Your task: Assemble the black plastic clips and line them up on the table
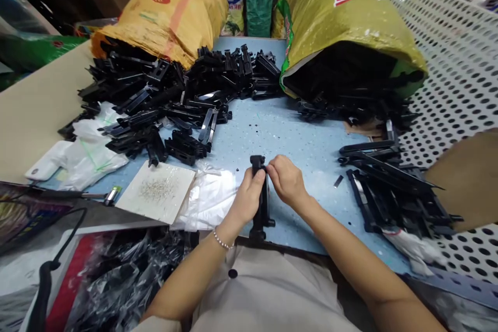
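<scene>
My left hand (pixel 249 194) is closed around a long black plastic part (pixel 258 225), which stands lengthwise at the table's front edge. Its top end sticks out above my thumb, and its lower end shows below the fingers. My right hand (pixel 288 179) is pinched against the part's upper right side. Whatever sits between those fingertips is hidden or too small to name. A small dark strip (pixel 338 181) lies on the blue tabletop (pixel 257 119) to the right of my right hand.
Black parts (pixel 136 93) spill from an orange sack (pixel 182 5) at back left. A yellow-green sack (pixel 350 21) opens at back right. More black parts (pixel 400 187) are stacked right. A white square pad with tiny bits (pixel 155 192) and plastic bags (pixel 213 197) lie left.
</scene>
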Tool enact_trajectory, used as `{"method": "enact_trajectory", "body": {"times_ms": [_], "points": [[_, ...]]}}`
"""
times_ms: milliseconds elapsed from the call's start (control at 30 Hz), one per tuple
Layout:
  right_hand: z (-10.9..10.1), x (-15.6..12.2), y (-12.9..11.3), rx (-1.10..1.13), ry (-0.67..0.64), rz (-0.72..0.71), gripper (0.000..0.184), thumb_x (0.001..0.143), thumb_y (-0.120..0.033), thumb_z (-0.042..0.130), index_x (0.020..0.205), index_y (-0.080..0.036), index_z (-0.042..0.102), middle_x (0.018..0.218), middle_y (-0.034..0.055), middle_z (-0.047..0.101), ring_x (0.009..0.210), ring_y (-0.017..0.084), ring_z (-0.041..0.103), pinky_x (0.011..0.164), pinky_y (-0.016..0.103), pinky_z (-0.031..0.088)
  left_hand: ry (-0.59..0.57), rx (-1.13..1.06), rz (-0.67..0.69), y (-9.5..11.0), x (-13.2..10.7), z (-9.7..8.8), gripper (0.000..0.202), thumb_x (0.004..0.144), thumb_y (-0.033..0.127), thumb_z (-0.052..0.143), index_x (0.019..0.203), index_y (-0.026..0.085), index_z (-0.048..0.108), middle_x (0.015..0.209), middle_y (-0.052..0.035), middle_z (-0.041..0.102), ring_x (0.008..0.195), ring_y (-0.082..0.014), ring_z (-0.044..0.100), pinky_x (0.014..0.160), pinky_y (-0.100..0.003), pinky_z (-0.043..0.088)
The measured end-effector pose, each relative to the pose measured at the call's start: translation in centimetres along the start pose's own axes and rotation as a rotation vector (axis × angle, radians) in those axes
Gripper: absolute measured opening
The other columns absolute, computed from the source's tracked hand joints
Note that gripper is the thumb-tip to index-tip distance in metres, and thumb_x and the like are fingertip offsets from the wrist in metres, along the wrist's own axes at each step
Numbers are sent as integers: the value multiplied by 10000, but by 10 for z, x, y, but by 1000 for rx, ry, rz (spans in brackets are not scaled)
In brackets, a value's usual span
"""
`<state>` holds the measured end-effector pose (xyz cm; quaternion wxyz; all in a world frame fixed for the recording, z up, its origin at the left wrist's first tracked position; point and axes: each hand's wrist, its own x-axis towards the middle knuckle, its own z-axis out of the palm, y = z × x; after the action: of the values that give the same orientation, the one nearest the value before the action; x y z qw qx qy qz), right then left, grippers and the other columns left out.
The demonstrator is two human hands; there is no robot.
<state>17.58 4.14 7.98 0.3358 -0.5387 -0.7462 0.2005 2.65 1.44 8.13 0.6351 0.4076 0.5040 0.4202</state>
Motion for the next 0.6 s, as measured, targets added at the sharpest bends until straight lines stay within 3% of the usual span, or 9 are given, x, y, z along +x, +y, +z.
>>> {"method": "enact_trajectory", "body": {"times_ms": [100, 167, 267, 367, 467, 533, 600], "points": [[2, -7, -3, 141, -138, 107, 411, 1006, -471, 249, 773, -226, 484, 703, 15, 529, 660, 163, 506, 649, 296, 419, 57, -16, 2, -2, 8, -5, 459, 823, 642, 539, 924, 194, 561, 673, 7, 581, 593, -134, 566, 561, -247, 473], [5, -24, -6, 151, -231, 18, 422, 1003, -493, 258, 803, -222, 512, 727, 21, 552, 673, 165, 515, 662, 300, 418, 81, -44, -4, -1, 11, -10, 471, 822, 657, 523, 893, 192, 545, 666, 12, 572, 577, -128, 572, 539, -237, 473], [15, -58, -11, 1, -264, -180, 417, 983, -522, 317, 839, -208, 551, 787, 67, 583, 730, 203, 520, 682, 336, 406, 106, -92, 1, 0, 16, -14, 508, 812, 691, 500, 876, 188, 535, 672, 12, 568, 566, -126, 591, 504, -224, 471], [22, -75, -12, -36, -289, -49, 404, 997, -471, 301, 767, -218, 516, 719, 48, 572, 653, 191, 507, 609, 316, 385, 131, -90, 29, -4, 24, -18, 489, 813, 668, 521, 936, 194, 539, 721, 12, 577, 583, -135, 622, 492, -224, 477], [14, -47, -6, 51, -412, 165, 420, 990, -488, 301, 713, -229, 482, 639, -4, 558, 564, 159, 497, 555, 279, 363, 170, -48, 27, -18, 33, -24, 432, 842, 606, 514, 1009, 208, 523, 739, 6, 587, 629, -175, 657, 538, -274, 509], [11, -2, -6, 97, -390, 192, 429, 985, -499, 279, 731, -228, 494, 666, -1, 580, 619, 167, 542, 609, 283, 389, 185, 8, 53, -32, 37, -21, 373, 850, 534, 531, 1030, 208, 532, 821, -40, 634, 798, -234, 685, 674, -350, 542], [21, 54, -15, 97, -309, 175, 385, 970, -515, 312, 828, -228, 525, 781, 28, 628, 752, 200, 587, 696, 307, 410, 178, 70, 106, -48, 38, -8, 320, 829, 445, 576, 1043, 208, 560, 991, -104, 664, 1034, -296, 639, 876, -440, 503]]}}
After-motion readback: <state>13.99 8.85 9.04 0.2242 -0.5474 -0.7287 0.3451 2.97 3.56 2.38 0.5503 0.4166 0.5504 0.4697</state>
